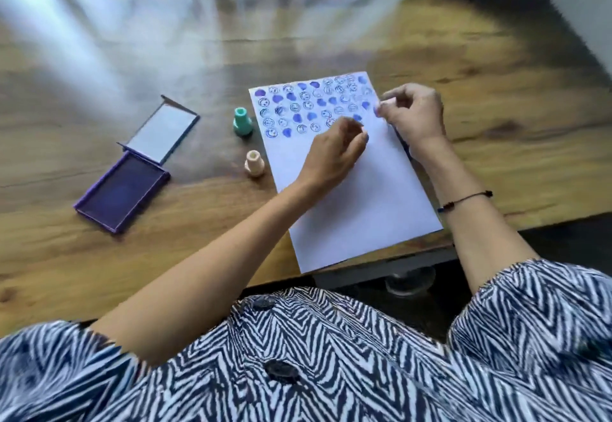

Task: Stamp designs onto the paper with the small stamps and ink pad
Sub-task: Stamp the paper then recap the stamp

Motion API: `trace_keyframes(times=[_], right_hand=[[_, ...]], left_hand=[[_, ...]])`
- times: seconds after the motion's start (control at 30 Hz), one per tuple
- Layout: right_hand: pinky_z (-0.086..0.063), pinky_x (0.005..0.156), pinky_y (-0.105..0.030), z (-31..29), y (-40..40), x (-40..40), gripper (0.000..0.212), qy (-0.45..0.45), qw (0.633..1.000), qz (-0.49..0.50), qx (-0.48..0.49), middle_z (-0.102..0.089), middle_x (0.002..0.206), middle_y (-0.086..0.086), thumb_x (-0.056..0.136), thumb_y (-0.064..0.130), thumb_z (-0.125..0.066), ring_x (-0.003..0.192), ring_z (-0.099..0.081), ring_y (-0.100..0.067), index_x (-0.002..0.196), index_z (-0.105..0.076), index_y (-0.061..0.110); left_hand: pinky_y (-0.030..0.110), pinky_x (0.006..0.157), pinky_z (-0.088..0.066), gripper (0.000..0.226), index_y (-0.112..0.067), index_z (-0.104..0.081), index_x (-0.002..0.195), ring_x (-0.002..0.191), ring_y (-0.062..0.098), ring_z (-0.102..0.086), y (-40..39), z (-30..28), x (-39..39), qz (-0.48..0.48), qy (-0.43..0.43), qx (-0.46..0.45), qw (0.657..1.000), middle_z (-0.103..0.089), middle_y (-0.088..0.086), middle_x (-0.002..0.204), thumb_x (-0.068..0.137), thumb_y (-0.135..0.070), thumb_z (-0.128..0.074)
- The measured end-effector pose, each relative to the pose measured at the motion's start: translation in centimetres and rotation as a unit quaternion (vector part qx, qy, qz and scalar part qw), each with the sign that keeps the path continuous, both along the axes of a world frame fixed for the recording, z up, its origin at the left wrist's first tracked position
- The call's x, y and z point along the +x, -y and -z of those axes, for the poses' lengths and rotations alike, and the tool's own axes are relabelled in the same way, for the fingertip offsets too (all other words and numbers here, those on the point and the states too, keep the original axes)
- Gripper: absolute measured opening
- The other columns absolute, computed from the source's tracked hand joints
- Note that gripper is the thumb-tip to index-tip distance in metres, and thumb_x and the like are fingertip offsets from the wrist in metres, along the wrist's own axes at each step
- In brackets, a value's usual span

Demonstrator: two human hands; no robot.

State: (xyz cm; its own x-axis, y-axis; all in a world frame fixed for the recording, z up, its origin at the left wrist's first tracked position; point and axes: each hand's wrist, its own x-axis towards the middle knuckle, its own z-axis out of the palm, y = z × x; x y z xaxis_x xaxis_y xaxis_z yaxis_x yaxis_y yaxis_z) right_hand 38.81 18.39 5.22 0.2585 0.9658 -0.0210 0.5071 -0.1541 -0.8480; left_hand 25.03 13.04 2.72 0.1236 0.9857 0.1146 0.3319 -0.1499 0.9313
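The sheet of paper (351, 190) lies on the wooden table (198, 57), tilted so its near corner reaches the table's front edge, close to the person's body. Its far part is covered with rows of blue and purple stamp marks (298, 107), some solid blobs and some ringed round designs; the near part is bare white. The right hand (412, 114) hovers over the paper's far right edge with fingers curled, the thumb and fingertips pinched around something small and pale, too blurred to name for sure. The left hand (334, 150) hangs over the middle of the sheet, just below the last row of marks, fingers loosely bent and drawn together; whether it grips anything cannot be told. A dark cord bracelet (463, 201) circles the right wrist. Just beside the paper's left edge stand two small stamps, upright and apart from each other: a teal stamp (242, 122) farther away and a cream stamp (254, 164) nearer. Well to the left of them the purple ink pad (122, 190) rests open on the table, its dark inked surface facing up and its lid (162, 132) folded back flat on the far side, pale inside showing. The person's zigzag-patterned black and white shirt (331, 355) fills the bottom of the view.
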Motion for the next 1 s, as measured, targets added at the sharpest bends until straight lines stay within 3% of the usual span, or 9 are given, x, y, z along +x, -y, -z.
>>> trace_keyframes(times=[0.1,0.27,0.47,0.67,1.0], right_hand=[[-0.039,0.056,-0.012,0.2,-0.6,0.2,0.014,0.101,0.995,-0.026,0.002,-0.059,0.061,0.009,0.07,0.013,-0.066,0.057,-0.051,-0.003,0.083,-0.069,0.01],[-0.047,0.076,-0.029,0.3,-1.2,0.0,0.017,0.189,0.981,-0.046,0.007,-0.072,0.087,-0.012,0.073,0.013,-0.061,0.079,-0.059,-0.02,0.088,-0.07,0.009],[-0.049,0.083,-0.034,0.3,-2.0,-0.5,0.019,0.274,0.959,-0.074,-0.011,-0.071,0.1,-0.015,0.076,0.014,-0.057,0.098,-0.062,-0.032,0.091,-0.068,0.01],[-0.047,0.079,-0.041,1.0,-2.1,-0.9,0.017,0.377,0.918,-0.121,0.005,-0.061,0.107,-0.021,0.082,0.012,-0.053,0.097,-0.058,-0.04,0.095,-0.062,0.008],[-0.044,0.068,-0.039,1.1,-2.6,-1.3,0.012,0.42,0.893,-0.16,0.004,-0.056,0.098,-0.022,0.079,0.003,-0.05,0.087,-0.057,-0.043,0.088,-0.057,0.006]], left_hand=[[0.013,0.067,-0.038,0.02,-0.001,-0.054,0.102,0.075,0.018,-0.056,-0.3,0.7,-0.1,0.01,-0.014,0.005,1.0,-0.067,0.014,0.093,0.09,-0.016,-0.051],[0.033,0.084,-0.048,0.02,0.0,-0.053,0.101,0.092,0.027,-0.065,-0.4,1.0,-0.1,0.011,0.001,0.005,1.0,-0.068,0.017,0.101,0.089,-0.016,-0.052],[0.018,0.078,-0.044,0.019,-0.001,-0.055,0.101,0.092,0.022,-0.065,-0.6,1.2,-0.1,0.003,0.004,0.01,1.0,-0.069,0.014,0.1,0.089,-0.016,-0.054],[0.041,0.084,-0.051,0.019,0.0,-0.055,0.099,0.091,0.028,-0.065,-0.6,1.3,-0.1,0.0,0.011,0.012,1.0,-0.069,0.017,0.099,0.088,-0.016,-0.054],[0.041,0.082,-0.051,0.021,-0.001,-0.056,0.101,0.089,0.029,-0.065,-0.7,1.8,0.0,-0.005,0.018,0.013,1.0,-0.069,0.017,0.096,0.087,-0.017,-0.055]])
